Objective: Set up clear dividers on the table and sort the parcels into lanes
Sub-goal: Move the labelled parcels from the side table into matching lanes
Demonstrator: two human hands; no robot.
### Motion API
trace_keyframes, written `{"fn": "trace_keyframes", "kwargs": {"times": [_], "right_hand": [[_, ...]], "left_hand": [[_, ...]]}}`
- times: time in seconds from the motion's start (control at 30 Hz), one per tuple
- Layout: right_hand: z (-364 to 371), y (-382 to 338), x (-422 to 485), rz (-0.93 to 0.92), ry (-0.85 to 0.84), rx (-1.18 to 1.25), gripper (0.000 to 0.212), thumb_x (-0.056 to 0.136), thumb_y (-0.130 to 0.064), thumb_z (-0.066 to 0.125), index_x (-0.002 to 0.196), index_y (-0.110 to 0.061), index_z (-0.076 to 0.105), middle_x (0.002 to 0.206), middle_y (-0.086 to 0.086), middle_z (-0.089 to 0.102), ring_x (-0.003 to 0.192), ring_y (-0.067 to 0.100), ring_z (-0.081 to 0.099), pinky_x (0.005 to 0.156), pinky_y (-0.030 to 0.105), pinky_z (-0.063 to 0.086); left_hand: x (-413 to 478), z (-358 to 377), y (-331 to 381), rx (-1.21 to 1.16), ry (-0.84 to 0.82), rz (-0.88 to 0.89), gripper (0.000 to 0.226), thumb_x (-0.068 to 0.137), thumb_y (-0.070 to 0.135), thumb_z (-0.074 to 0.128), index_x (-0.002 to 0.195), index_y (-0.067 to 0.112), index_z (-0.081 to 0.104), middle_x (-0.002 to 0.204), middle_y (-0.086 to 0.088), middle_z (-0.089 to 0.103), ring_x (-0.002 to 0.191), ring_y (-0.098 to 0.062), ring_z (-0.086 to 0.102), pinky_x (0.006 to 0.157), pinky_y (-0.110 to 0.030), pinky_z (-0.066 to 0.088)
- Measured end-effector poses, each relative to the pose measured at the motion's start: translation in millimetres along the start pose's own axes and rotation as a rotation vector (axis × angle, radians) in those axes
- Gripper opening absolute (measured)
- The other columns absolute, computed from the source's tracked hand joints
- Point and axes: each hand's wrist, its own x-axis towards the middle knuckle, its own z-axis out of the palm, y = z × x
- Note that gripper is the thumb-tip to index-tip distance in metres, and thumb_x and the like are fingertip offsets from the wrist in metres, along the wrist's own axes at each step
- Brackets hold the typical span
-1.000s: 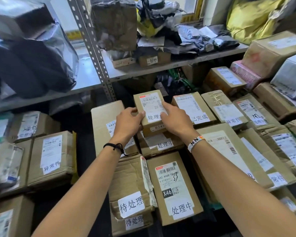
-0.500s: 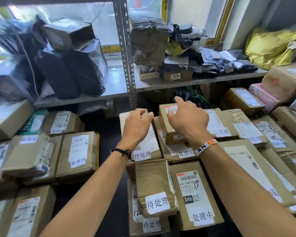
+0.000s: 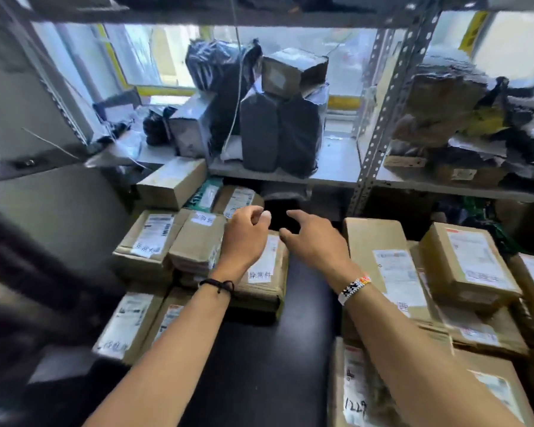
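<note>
Cardboard parcels with white labels lie in two groups on a dark table (image 3: 259, 349). My left hand (image 3: 244, 235) hovers over a labelled parcel (image 3: 264, 282) at the inner edge of the left group, fingers loosely curled, holding nothing. My right hand (image 3: 315, 241) floats over the dark gap between the groups, fingers spread and empty. A tall parcel (image 3: 379, 257) heads the right group, with a smaller box (image 3: 466, 266) stacked beside it. No clear divider shows in view. The frame is blurred.
A metal shelf (image 3: 321, 174) behind the table holds black plastic-wrapped bundles (image 3: 275, 131) and a taped box (image 3: 293, 72). A perforated upright post (image 3: 383, 127) divides the shelf. More bags and boxes (image 3: 463, 118) crowd the right shelf. A grey surface (image 3: 59, 217) stands at the left.
Both hands let go of the small box they held a second ago and swung left with my view. They now hover empty over the left group and the gap.
</note>
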Motion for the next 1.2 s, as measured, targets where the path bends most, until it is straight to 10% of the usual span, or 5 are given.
{"fn": "trace_keyframes", "kwargs": {"times": [0.27,0.43,0.67,0.83,1.2], "right_hand": [[99,-72,31,0.021,-0.285,0.191,0.064,0.096,-0.039,0.064,0.155,-0.024,0.047,0.147,0.010,0.061,0.128,0.029,0.062,0.103,0.037,0.051],[152,-95,51,0.118,-0.362,0.442,0.062,0.093,-0.027,0.069,0.152,-0.028,0.048,0.117,-0.002,0.066,0.096,0.016,0.059,0.066,0.013,0.043],[200,-98,59,0.333,-0.419,0.863,0.061,0.089,0.008,0.045,0.137,-0.026,0.059,0.105,0.007,0.070,0.077,0.021,0.055,0.070,0.038,0.044],[200,-86,51,0.414,-0.464,1.027,0.080,0.081,0.016,0.041,0.150,-0.024,0.054,0.116,0.010,0.071,0.100,0.032,0.065,0.076,0.037,0.051],[100,-8,50,0.418,-0.180,1.175,0.091,0.074,-0.056,0.083,0.151,-0.030,0.043,0.141,0.006,0.062,0.120,0.028,0.066,0.101,0.053,0.055]], "left_hand": [[25,-77,-92,0.153,0.151,-0.132,0.036,0.098,0.015,0.058,0.133,0.014,0.067,0.139,-0.011,0.063,0.130,-0.030,0.056,0.109,-0.039,0.045],[54,-99,-141,0.237,0.062,-0.298,0.059,0.094,0.020,0.059,0.153,0.015,0.048,0.153,-0.011,0.051,0.140,-0.033,0.046,0.117,-0.044,0.038],[66,-86,-172,0.560,-0.034,-0.171,0.109,0.080,0.076,0.067,0.160,0.015,0.026,0.157,-0.012,0.041,0.145,-0.032,0.035,0.116,-0.050,0.032],[64,-78,-180,0.600,-0.025,-0.144,0.122,0.069,0.064,0.085,0.160,0.016,0.020,0.149,-0.018,0.040,0.139,-0.036,0.038,0.113,-0.049,0.037],[40,-111,-102,0.296,-0.317,0.263,0.131,0.048,0.057,0.091,0.156,0.053,0.017,0.147,0.011,0.047,0.127,-0.012,0.047,0.100,-0.040,0.050]]}}
